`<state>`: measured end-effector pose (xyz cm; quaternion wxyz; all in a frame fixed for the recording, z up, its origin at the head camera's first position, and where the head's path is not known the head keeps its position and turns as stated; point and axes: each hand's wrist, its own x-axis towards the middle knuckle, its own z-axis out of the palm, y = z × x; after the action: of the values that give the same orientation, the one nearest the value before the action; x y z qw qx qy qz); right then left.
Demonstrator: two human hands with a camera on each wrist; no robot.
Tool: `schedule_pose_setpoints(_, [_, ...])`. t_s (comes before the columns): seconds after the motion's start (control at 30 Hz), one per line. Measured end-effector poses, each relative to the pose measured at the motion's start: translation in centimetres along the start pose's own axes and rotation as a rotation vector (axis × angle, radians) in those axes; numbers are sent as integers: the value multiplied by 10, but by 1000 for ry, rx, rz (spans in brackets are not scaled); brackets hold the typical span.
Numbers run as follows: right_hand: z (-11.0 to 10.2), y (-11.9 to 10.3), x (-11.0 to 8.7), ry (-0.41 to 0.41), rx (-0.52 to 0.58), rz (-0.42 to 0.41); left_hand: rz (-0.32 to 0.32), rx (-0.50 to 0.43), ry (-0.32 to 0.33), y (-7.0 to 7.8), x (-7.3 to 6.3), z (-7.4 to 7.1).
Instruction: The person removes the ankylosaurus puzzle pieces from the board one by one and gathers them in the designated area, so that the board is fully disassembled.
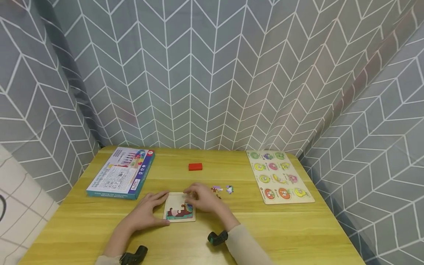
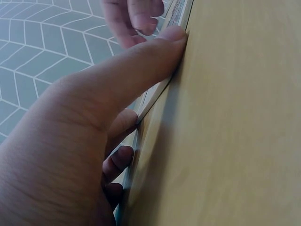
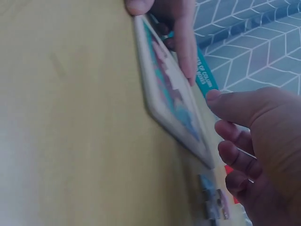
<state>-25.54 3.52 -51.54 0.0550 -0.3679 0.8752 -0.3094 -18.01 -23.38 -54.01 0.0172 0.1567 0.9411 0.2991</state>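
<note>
A small square jigsaw tray [image 1: 179,220] lies on the table, its lower part filled with brown, pink and teal pieces and its upper part bare wood. My left hand [image 1: 145,211] grips the tray's left side, thumb at the near corner and index finger at the far one. In the left wrist view the thumb [image 2: 155,54] presses along the tray's edge. Over the tray's far right part hovers my right hand [image 1: 202,198], fingers loosely bent. Nothing shows between its thumb [image 3: 235,106] and fingers in the right wrist view. Loose jigsaw pieces [image 1: 230,189] lie just right of it.
A blue-edged box [image 1: 120,173] lies at the left. Behind the tray sits a red block [image 1: 195,166]. A wooden board with fruit pictures [image 1: 279,177] lies at the right. Patterned curtain [image 1: 198,73] hangs behind the table's far edge.
</note>
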Motion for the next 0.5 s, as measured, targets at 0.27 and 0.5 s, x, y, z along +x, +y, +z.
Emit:
schedule_pose_setpoints(0.27, [6, 2, -8, -57, -50, 44, -4, -7, -6, 1, 0, 0])
schedule_pose_setpoints(0.5, [4, 2, -9, -80, -62, 30, -2, -9, -1, 1, 0, 0])
